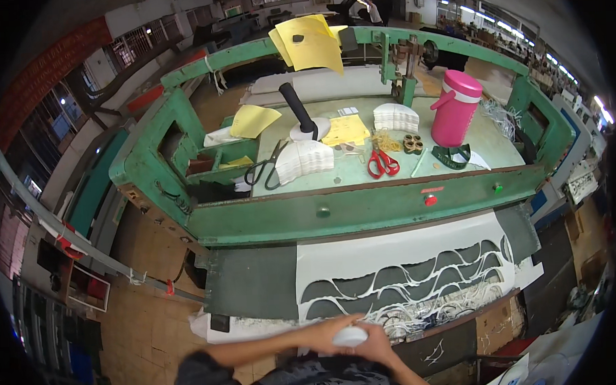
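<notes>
Close to my body, my left hand and my right hand are closed around a small rounded white piece. Only its pale top shows between the fingers, so I cannot tell whether it is one piece or a stack. Just beyond my hands a white sheet lies on the dark bed of a green machine. Rows of curved shapes are cut out of it, leaving thin wavy strips. Two stacks of white curved pieces, one at the left and one further back, stand on the machine's top.
The green machine beam carries a red button and a green one. On its top are black-handled scissors, red-handled scissors, a pink jug, a black-handled tool and yellow papers.
</notes>
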Available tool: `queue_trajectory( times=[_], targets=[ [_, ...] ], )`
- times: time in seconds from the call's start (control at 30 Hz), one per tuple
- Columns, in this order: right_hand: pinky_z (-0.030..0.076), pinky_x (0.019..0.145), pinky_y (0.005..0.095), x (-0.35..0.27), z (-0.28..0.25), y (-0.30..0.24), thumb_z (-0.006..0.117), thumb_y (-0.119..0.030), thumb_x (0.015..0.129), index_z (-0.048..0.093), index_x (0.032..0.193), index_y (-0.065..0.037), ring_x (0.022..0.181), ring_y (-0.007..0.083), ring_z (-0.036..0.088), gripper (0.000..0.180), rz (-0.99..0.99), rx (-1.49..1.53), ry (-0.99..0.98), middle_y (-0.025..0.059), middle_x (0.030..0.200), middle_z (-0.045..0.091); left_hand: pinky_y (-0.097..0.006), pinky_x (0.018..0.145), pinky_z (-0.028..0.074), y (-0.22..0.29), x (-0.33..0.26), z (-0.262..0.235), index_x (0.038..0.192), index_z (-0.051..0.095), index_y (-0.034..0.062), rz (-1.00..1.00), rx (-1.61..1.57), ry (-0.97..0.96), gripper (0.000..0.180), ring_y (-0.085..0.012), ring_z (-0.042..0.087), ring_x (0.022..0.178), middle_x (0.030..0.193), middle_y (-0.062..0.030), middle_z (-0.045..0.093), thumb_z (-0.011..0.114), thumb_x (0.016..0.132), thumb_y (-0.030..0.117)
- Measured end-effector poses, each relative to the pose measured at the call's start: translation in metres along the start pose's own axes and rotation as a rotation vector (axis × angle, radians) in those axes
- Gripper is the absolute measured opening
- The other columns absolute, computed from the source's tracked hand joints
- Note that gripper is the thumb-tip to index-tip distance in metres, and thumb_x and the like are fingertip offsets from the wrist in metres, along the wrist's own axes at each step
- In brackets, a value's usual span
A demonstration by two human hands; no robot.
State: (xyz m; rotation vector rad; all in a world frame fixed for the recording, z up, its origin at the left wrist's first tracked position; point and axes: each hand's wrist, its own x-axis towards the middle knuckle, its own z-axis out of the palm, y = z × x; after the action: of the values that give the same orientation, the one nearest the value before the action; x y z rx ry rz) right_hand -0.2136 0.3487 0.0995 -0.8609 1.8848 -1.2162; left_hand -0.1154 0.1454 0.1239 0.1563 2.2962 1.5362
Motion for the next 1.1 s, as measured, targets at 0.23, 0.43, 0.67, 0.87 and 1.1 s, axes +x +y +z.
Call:
queue_trajectory(
  times=[0.23,0.43,0.67,0.87,1.1],
  targets=[
    [0.056,0.096,0.0457,-0.016,0.031,0.026,0.088,-0.035,0.068,0.073,0.121,-0.001,0.106,0.0407,0.073,0.066,0.082,-0.096,-0.205,0.0248,0.111,0.076,-0.042,0.120,0.038,-0.018,-0.026,0.081,0.159,0.038,0.0007,0.079,-0.285,0.364,0.082,-0.0310,0.052,0.143,0.153,-0.0204,0.053,0.077,0.097,0.039],
    [0.056,0.093,0.0519,-0.018,0.017,0.014,0.084,-0.028,0.065,0.072,0.127,-0.010,0.103,0.0449,0.071,0.065,0.064,-0.286,-0.311,0.0246,0.112,0.074,-0.045,0.120,0.037,-0.007,-0.015,0.090,0.160,0.034,-0.0041,0.088,-0.292,0.395,0.093,-0.0363,0.051,0.144,0.154,-0.0265,0.051,0.080,0.093,0.041],
    [0.057,0.088,0.0493,0.035,-0.047,-0.022,0.083,-0.014,0.064,0.074,0.123,-0.015,0.100,0.0435,0.072,0.060,-0.223,-0.135,-0.068,0.0204,0.107,0.076,-0.040,0.113,0.044,0.026,0.037,0.025,0.160,0.033,-0.0026,0.169,-0.156,0.497,0.095,-0.0298,0.062,0.130,0.141,-0.0217,0.063,0.088,0.087,0.026],
    [0.058,0.085,0.0424,0.090,-0.168,-0.107,0.096,-0.035,0.065,0.075,0.115,-0.007,0.094,0.0371,0.074,0.060,-0.388,-0.291,0.022,0.0204,0.098,0.075,-0.039,0.087,0.059,0.087,0.087,-0.064,0.132,0.066,0.0006,0.179,0.065,0.679,0.060,-0.0328,0.078,0.096,0.105,-0.0239,0.077,0.088,0.085,0.030],
    [0.047,0.104,0.0468,0.169,-0.306,-0.085,0.096,-0.043,0.070,0.063,0.128,-0.006,0.121,0.0354,0.060,0.076,-0.804,-0.004,0.280,0.0179,0.135,0.058,-0.036,0.078,0.061,0.153,0.127,-0.107,0.117,0.074,0.0004,0.155,0.292,0.852,0.043,-0.0293,0.080,0.085,0.097,-0.0186,0.079,0.087,0.085,0.027]
  ],
)
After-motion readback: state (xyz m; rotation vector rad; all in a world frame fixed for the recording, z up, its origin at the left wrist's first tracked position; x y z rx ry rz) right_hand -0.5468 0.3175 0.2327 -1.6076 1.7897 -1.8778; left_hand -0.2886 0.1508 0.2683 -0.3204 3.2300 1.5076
